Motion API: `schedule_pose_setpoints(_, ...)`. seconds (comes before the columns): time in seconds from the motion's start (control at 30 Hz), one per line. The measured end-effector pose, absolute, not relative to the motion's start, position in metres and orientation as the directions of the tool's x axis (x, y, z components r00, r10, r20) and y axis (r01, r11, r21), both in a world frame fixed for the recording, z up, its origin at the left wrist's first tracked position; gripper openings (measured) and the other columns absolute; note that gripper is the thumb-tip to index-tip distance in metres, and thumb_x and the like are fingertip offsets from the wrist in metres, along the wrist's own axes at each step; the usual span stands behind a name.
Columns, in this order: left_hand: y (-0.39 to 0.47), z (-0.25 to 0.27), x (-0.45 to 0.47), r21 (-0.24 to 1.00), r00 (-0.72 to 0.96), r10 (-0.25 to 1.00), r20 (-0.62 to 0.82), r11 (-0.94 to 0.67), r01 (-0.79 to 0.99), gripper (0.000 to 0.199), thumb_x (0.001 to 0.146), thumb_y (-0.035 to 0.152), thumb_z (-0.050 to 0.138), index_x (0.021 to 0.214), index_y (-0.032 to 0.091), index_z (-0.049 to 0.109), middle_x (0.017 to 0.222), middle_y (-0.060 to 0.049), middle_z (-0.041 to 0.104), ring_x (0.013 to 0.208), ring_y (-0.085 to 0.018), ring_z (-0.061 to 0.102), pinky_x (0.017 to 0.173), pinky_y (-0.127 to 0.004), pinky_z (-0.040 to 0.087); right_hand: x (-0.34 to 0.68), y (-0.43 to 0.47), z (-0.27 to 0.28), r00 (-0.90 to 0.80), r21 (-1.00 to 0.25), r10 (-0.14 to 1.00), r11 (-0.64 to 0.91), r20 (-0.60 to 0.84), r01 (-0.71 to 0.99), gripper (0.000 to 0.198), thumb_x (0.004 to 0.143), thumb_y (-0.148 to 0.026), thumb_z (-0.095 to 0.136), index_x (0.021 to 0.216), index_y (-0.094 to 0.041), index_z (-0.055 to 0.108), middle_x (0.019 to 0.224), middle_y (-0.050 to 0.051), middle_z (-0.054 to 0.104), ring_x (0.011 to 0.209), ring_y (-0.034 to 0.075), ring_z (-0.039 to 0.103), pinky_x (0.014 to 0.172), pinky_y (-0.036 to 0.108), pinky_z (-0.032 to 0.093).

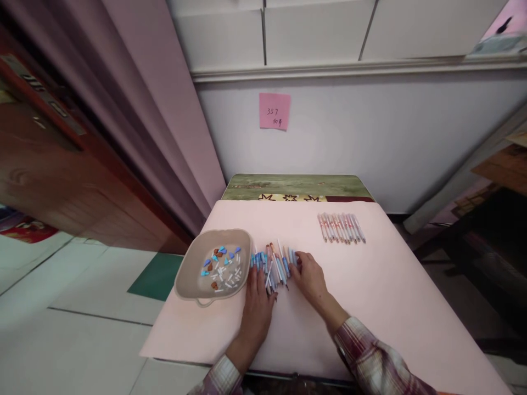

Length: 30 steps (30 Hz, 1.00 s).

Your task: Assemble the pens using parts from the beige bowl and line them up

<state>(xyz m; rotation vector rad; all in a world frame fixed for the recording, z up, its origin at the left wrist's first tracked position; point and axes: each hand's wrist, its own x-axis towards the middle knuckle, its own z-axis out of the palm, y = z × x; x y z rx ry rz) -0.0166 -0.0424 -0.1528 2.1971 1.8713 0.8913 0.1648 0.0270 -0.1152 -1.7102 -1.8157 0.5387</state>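
Fingers flank a loose heap of pens beside the basin

From my remote post I see the left hand just right of the beige basin, its fingers stretched out and its thumb apart, against the near side of the heap of pens. The right hand, farther right of the basin, curls its fingers at the heap's other side; I cannot tell whether they grip a pen. Both wrists end in plaid sleeves.

Small blue and brown pieces and short white sticks lie scattered inside the basin. Well to the basin's right and farther back, a neat row of pens lies side by side.

Beneath the basin spreads a smooth pale-pink sheet; beyond it shows a green wood-grain tabletop. Past that, a pink sticky note marked "357" sits on a pale wall. Left of the basin I have a mauve curtain, a reddish wooden door and pale floor tiles.
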Motion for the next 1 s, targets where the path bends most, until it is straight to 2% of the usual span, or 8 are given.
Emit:
schedule_pose_setpoints(0.1, -0.032, -0.154, -0.017, 0.418, 0.135, 0.93, 0.341, -0.279, 0.864, 0.079, 0.091, 0.021, 0.048, 0.152, 0.026, -0.002, 0.157, -0.019, 0.019, 0.145, -0.033, 0.017, 0.11, -0.059, 0.032, 0.168, 0.026, -0.117, -0.015, -0.684, 0.988, 0.117, 0.153, 0.72, 0.032, 0.084, -0.027, 0.055, 0.114, -0.016, 0.059, 0.096, 0.008, 0.063, 0.079, 0.019, 0.062, 0.076, 0.03, 0.048)
schedule_pose_setpoints(0.27, -0.012, -0.15, -0.022, 0.351, 0.243, 0.916, 0.318, -0.352, 0.868, 0.079, 0.088, 0.015, 0.051, 0.151, 0.022, 0.004, 0.156, -0.021, 0.023, 0.144, -0.032, 0.019, 0.11, -0.056, 0.034, 0.172, 0.028, -0.117, -0.014, -0.731, 0.992, 0.099, 0.122, 0.675, 0.033, 0.08, -0.027, 0.058, 0.111, -0.017, 0.061, 0.093, 0.007, 0.065, 0.08, 0.02, 0.062, 0.076, 0.031, 0.048)
schedule_pose_setpoints(0.5, 0.002, -0.143, -0.027, 0.279, 0.271, 0.913, 0.304, -0.357, 0.892, 0.072, 0.091, 0.021, 0.05, 0.15, 0.019, 0.01, 0.154, -0.023, 0.027, 0.143, -0.033, 0.023, 0.109, -0.056, 0.034, 0.165, 0.036, -0.121, -0.021, -0.794, 0.996, 0.084, 0.09, 0.603, 0.034, 0.08, -0.028, 0.058, 0.112, -0.017, 0.061, 0.09, 0.006, 0.068, 0.076, 0.019, 0.063, 0.074, 0.03, 0.05)
schedule_pose_setpoints(0.63, -0.007, -0.138, -0.027, 0.227, 0.264, 0.893, 0.364, -0.36, 0.905, 0.068, 0.092, 0.031, 0.05, 0.15, 0.016, 0.016, 0.153, -0.023, 0.03, 0.144, -0.032, 0.023, 0.11, -0.055, 0.032, 0.172, 0.036, -0.12, -0.005, -0.791, 0.996, 0.073, 0.088, 0.608, 0.034, 0.082, -0.033, 0.057, 0.111, -0.016, 0.063, 0.088, 0.006, 0.068, 0.072, 0.018, 0.063, 0.071, 0.03, 0.05)
schedule_pose_setpoints(0.77, -0.018, -0.133, -0.026, 0.171, 0.318, 0.855, 0.41, -0.415, 0.893, 0.064, 0.092, 0.031, 0.051, 0.147, 0.011, 0.027, 0.151, -0.022, 0.034, 0.144, -0.031, 0.022, 0.112, -0.053, 0.03, 0.184, 0.039, -0.117, 0.026, -0.796, 0.995, 0.058, 0.092, 0.603, 0.03, 0.083, -0.034, 0.056, 0.105, -0.016, 0.066, 0.082, 0.006, 0.069, 0.069, 0.018, 0.063, 0.069, 0.029, 0.049)
schedule_pose_setpoints(0.9, -0.014, -0.124, -0.018, 0.129, 0.386, 0.843, 0.374, -0.459, 0.879, 0.059, 0.09, 0.028, 0.053, 0.145, 0.014, 0.034, 0.152, -0.017, 0.034, 0.145, -0.03, 0.021, 0.114, -0.052, 0.027, 0.188, 0.053, -0.111, 0.025, -0.779, 0.994, 0.069, 0.108, 0.624, 0.025, 0.086, -0.034, 0.054, 0.098, -0.019, 0.07, 0.079, 0.004, 0.069, 0.07, 0.017, 0.064, 0.071, 0.028, 0.048)
schedule_pose_setpoints(1.0, -0.007, -0.117, -0.009, 0.102, 0.442, 0.838, 0.321, -0.494, 0.863, 0.061, 0.088, 0.028, 0.056, 0.145, 0.018, 0.036, 0.153, -0.014, 0.034, 0.144, -0.031, 0.022, 0.114, -0.054, 0.025, 0.184, 0.068, -0.104, -0.001, -0.736, 0.997, 0.057, 0.076, 0.675, 0.026, 0.087, -0.031, 0.052, 0.104, -0.021, 0.07, 0.083, 0.003, 0.07, 0.072, 0.016, 0.064, 0.072, 0.027, 0.047)
